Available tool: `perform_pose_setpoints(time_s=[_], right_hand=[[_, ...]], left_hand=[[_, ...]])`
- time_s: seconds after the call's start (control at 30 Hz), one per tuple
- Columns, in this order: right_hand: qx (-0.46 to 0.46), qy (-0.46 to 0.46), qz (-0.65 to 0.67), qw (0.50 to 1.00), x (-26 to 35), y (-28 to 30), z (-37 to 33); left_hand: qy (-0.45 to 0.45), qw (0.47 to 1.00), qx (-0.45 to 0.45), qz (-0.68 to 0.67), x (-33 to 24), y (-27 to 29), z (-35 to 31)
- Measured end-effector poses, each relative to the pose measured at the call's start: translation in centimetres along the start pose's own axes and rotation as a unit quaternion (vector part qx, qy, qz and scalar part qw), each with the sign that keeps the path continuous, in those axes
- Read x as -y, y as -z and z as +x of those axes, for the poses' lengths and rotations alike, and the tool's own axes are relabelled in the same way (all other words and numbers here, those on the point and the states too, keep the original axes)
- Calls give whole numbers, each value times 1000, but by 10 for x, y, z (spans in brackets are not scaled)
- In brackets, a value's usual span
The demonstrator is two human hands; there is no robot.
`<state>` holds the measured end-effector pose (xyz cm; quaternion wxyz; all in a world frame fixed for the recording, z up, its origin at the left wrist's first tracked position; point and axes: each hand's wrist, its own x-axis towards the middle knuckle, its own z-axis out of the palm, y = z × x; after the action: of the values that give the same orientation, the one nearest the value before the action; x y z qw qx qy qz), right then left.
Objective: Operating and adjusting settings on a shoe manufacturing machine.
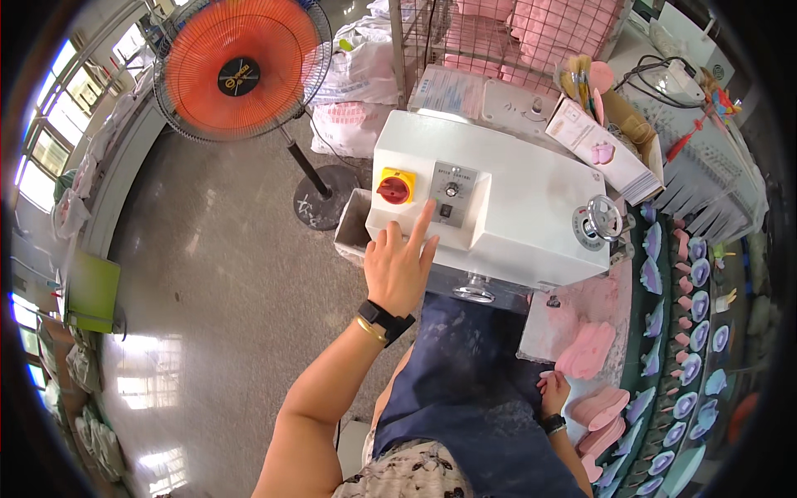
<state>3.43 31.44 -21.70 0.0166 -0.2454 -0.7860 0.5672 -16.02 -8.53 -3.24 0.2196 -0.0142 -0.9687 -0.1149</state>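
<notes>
My left hand (397, 267) is over the front of a white machine (515, 195). Its index finger points at the small black rocker switch (447, 211) on the grey control panel (459, 184), with the thumb held apart; whether the fingertip touches the panel I cannot tell. Just left of the panel sits a red rotary switch (394, 190) on a yellow plate. My right hand (552, 392) rests low beside my dark blue apron (473, 373), fingers loosely bent and apart, with nothing visible in them. Close to it lie pink shoe-sole-shaped foam pieces (586, 349) and another pink stack (599, 408).
A handwheel (601, 217) juts from the machine's right end. An orange-bladed floor fan (241, 75) stands at the far left, near white sacks (353, 83). Behind is a wire cage (498, 41) of pink pieces. At right, a conveyor (656, 332) carries purple and pink parts. An open carton (606, 149) sits atop the machine.
</notes>
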Motion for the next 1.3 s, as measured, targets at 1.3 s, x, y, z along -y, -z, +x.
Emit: perform_pose_setpoints(time_s=[1.3], right_hand=[[6,-7,-4,1000,-1,0,1]], left_hand=[[-3,998,39,39,4,-5,29]])
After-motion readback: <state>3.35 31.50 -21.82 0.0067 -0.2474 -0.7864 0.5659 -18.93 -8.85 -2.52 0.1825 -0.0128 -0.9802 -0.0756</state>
